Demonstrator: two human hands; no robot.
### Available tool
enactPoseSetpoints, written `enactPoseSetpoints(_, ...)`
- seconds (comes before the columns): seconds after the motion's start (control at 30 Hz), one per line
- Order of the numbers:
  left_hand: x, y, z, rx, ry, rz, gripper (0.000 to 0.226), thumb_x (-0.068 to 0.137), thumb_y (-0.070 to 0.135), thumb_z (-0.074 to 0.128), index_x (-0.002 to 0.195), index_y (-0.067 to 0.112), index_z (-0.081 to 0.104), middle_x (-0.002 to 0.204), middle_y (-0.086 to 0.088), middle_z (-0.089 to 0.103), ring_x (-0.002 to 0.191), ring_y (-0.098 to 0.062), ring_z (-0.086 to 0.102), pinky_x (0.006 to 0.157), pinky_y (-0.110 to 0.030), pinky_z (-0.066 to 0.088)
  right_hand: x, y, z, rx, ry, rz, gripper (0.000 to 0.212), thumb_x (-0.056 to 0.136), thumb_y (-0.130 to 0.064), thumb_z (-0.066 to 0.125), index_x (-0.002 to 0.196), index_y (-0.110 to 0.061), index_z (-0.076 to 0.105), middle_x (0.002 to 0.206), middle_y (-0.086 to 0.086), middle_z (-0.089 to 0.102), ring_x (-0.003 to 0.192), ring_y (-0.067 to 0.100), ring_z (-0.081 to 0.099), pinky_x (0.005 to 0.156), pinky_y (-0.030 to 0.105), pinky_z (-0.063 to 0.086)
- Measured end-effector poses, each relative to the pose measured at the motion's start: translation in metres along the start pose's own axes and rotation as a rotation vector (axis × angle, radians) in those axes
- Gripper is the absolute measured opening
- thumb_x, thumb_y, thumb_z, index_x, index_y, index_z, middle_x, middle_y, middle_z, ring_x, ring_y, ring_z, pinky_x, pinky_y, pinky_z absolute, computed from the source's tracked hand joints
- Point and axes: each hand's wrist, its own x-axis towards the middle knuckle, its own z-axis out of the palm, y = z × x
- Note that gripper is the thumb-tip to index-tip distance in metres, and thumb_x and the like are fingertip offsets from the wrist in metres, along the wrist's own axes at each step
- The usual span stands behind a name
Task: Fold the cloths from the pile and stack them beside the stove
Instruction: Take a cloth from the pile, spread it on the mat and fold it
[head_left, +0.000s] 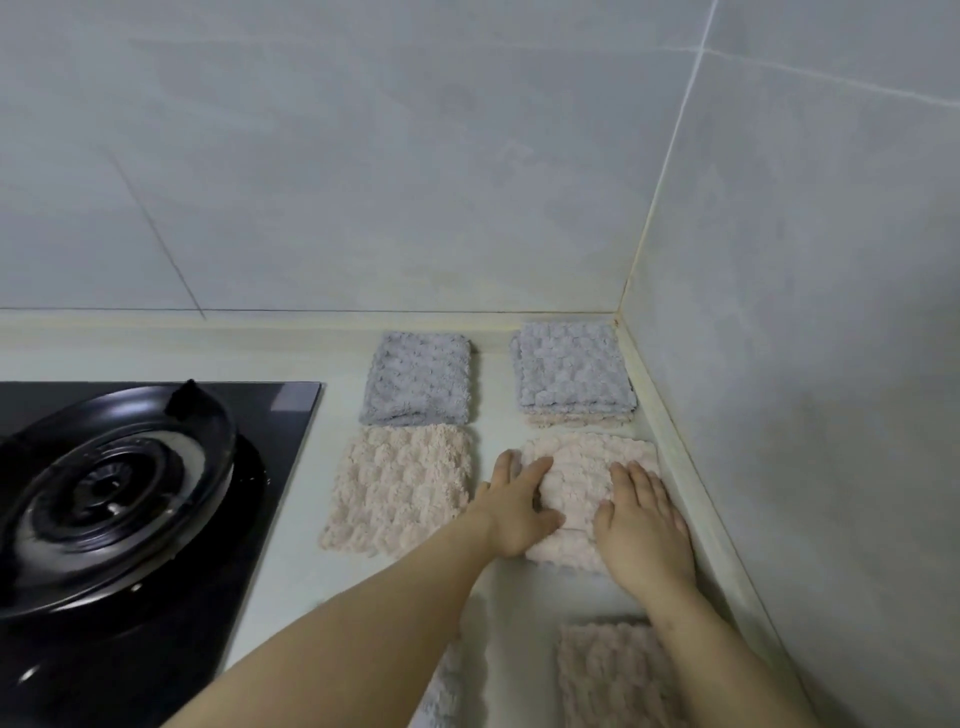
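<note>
Closest to the lens, at the bottom edge of the head view, a near pink cloth (608, 675) lies on the pale countertop (337, 358), partly hidden by the right forearm. A grey strip (441, 696) of cloth shows just under the left forearm (both are cut off by the frame, so their folds cannot be judged). To the left sits the black glass stove (280, 431) with its round burner (109, 483). Just beside the stove's right edge a flat pink cloth (400, 488) lies square, and a folded grey cloth (418, 379) touches its far side. In the corner where the grey tiled walls (415, 156) meet, a corner stack (571, 369) of grey cloths on pink ones sits against the raised ledge (675, 441).

Between that stack and the near cloths lies the pressed pink cloth (576, 483). The left hand (519, 504) rests on its left part, fingers straight and thumb spread toward the middle. The right hand (644, 525) lies flat on its right part, fingers pointing at the back wall, its outer edge just beside the ledge. Neither hand curls round the fabric; both palms are spread and press down on it, with bare cloth showing between them.
</note>
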Motion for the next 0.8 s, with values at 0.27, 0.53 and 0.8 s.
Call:
enactPoseSetpoints(0.27,-0.086,-0.039,-0.051,-0.421,0.251,0.044,0.039,0.096,0.022,0.046,0.135,0.026,0.043,0.136,0.0,0.045,0.116,-0.016,0.05,0.084,-0.028,0.049,-0.042,-0.083,-0.02,0.295,0.034,-0.183,0.043,0.091,-0.023,0.051,0.134,-0.019,0.046,0.147,0.003,0.036,0.136,0.022,0.032,0.112,0.037,0.026)
enactPoseSetpoints(0.53,-0.279,-0.207,-0.102,-0.655,0.831,-0.194,0.021,0.093,0.021,0.052,0.108,0.034,0.06,0.107,0.011,0.066,0.097,-0.006,0.061,0.082,-0.02,0.045,-0.135,-0.288,0.016,0.537,-0.209,-0.58,0.034,0.093,-0.019,0.053,0.127,-0.017,0.05,0.136,-0.003,0.04,0.116,0.011,0.045,0.096,0.02,0.034)
enactPoseSetpoints(0.8,-0.486,-0.357,-0.101,-0.784,1.177,-0.455,0.017,0.093,0.023,0.051,0.096,0.037,0.059,0.101,0.007,0.065,0.096,-0.01,0.061,0.077,-0.024,0.048,-0.314,-0.466,0.103,0.49,-0.571,-0.894,0.027,0.093,-0.02,0.053,0.119,-0.019,0.056,0.118,-0.01,0.046,0.106,0.007,0.047,0.086,0.016,0.033)
